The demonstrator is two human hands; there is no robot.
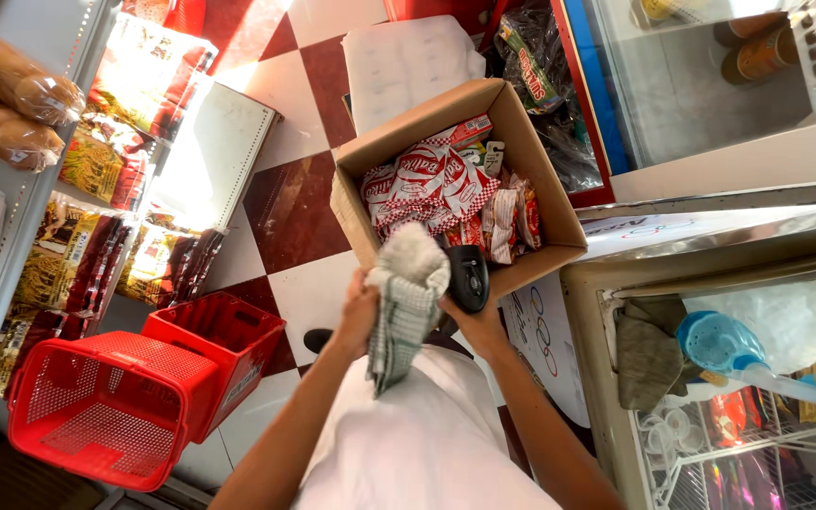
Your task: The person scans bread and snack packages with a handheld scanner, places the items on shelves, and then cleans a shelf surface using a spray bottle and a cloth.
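Red-and-white checkered floor tiles (295, 203) spread below. Nearest, the left hand (359, 312) grips a checked dishcloth (402, 307), fingers wrapped tight; its long axis runs vertically, the bunched end toward the cardboard box (531, 179). The right hand (477, 316) clasps a black handheld scanner (467, 277). Beyond, snack packets (427, 184) fill the box.

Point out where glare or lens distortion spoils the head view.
Head view: sunlight blows out the packets on the shelf and the white panel; the wide lens bows the freezer edge; the cardboard box and checked cloth in the left hand stay sharp.
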